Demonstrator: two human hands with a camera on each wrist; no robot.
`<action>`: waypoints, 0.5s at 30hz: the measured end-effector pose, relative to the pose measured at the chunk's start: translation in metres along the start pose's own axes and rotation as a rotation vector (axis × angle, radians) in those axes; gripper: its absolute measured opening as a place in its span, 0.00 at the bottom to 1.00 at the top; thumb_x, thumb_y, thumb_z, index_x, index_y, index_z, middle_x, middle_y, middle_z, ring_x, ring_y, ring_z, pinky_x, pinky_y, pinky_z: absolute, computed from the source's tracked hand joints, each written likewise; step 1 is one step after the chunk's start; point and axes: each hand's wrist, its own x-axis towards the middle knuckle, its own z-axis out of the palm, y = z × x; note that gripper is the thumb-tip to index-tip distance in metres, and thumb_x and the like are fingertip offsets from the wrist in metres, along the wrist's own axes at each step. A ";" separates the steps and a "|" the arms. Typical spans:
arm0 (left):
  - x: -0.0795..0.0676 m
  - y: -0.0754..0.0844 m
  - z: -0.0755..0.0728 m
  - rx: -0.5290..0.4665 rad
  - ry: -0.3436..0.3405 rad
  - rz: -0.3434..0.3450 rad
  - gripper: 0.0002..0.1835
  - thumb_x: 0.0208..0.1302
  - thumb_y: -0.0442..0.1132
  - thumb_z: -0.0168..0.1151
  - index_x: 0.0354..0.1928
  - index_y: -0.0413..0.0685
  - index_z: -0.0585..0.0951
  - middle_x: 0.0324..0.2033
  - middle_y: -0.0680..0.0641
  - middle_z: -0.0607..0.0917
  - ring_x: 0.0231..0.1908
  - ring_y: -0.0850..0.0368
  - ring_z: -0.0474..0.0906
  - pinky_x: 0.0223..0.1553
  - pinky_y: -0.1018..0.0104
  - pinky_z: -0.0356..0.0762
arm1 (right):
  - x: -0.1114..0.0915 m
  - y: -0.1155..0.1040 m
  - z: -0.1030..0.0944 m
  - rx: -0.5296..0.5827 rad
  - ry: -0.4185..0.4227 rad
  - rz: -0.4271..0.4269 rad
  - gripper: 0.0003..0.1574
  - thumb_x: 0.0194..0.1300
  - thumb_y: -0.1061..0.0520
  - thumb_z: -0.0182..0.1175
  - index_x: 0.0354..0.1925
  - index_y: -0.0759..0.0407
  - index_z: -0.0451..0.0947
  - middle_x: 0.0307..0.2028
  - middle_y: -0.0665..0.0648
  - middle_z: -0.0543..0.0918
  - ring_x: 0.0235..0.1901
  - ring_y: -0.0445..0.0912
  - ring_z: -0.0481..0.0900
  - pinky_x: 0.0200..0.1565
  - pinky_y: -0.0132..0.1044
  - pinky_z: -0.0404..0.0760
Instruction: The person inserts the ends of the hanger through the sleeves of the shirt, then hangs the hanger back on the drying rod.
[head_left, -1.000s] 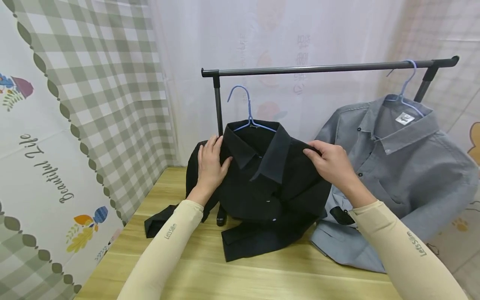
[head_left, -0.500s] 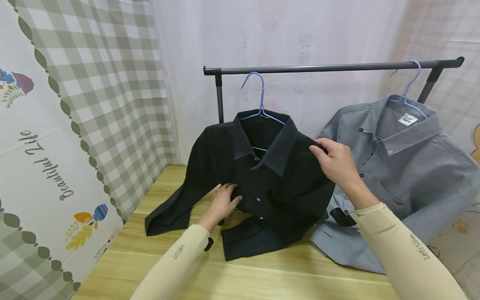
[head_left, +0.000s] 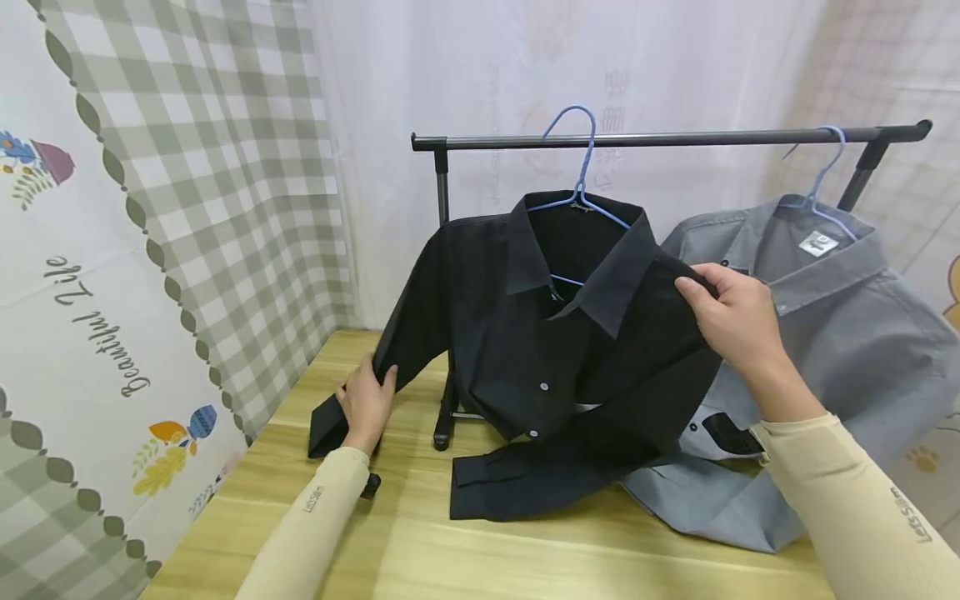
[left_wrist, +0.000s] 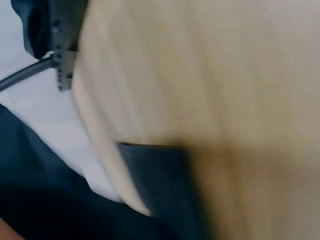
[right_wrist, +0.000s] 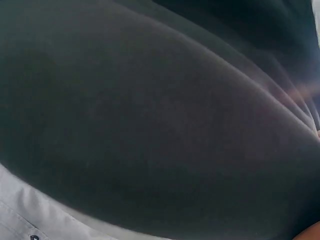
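Observation:
A black button-up shirt (head_left: 510, 333) hangs on a blue wire hanger (head_left: 585, 179). The hanger's hook overlaps the black rail (head_left: 660, 140); whether it rests on the rail I cannot tell. My right hand (head_left: 738, 321) pinches the shirt's shoulder on the right, between thumb and fingers. Lower down on the left, my left hand (head_left: 366, 404) grips the other sleeve (head_left: 412, 333), whose cuff (left_wrist: 155, 167) shows over the table in the left wrist view. Dark cloth fills most of the right wrist view. The remaining sleeve (head_left: 525, 483) lies across the tabletop.
At right a grey shirt (head_left: 840, 333) hangs from the rail on a second blue hanger (head_left: 817, 179), partly behind the black shirt. The rack's left post (head_left: 442, 187) meets a foot (head_left: 443, 429) on the wooden table (head_left: 420, 550). Curtains stand behind and left.
The black shirt and its hanger have risen and shifted right, the hook reaching rail height. My left hand has left the shoulder, dipped below the shirt front, and moved left onto the sleeve.

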 end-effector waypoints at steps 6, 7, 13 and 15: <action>-0.023 0.018 0.014 -0.105 -0.278 -0.036 0.21 0.80 0.48 0.45 0.42 0.41 0.82 0.27 0.41 0.83 0.23 0.48 0.77 0.23 0.56 0.71 | -0.002 0.005 -0.004 -0.019 0.028 0.043 0.18 0.72 0.50 0.58 0.46 0.64 0.84 0.29 0.47 0.80 0.30 0.31 0.68 0.35 0.35 0.66; -0.028 0.028 0.019 -0.142 -0.303 -0.003 0.21 0.80 0.48 0.44 0.41 0.41 0.81 0.25 0.42 0.81 0.22 0.50 0.76 0.23 0.58 0.70 | -0.002 0.006 -0.004 -0.020 0.030 0.047 0.19 0.72 0.51 0.58 0.46 0.65 0.83 0.28 0.44 0.79 0.30 0.31 0.67 0.35 0.36 0.66; -0.066 0.093 0.037 -0.290 -0.724 0.362 0.25 0.79 0.50 0.45 0.66 0.40 0.72 0.51 0.37 0.83 0.50 0.50 0.81 0.51 0.58 0.77 | -0.001 0.006 0.002 -0.058 0.042 0.041 0.18 0.72 0.52 0.58 0.47 0.65 0.83 0.28 0.56 0.84 0.31 0.36 0.70 0.34 0.38 0.66; -0.075 0.109 0.038 -0.298 -0.958 0.454 0.29 0.78 0.52 0.47 0.72 0.42 0.66 0.61 0.42 0.78 0.58 0.55 0.76 0.58 0.62 0.72 | -0.002 0.004 0.004 -0.073 0.051 0.028 0.17 0.72 0.52 0.58 0.47 0.65 0.84 0.33 0.64 0.85 0.33 0.43 0.74 0.34 0.39 0.66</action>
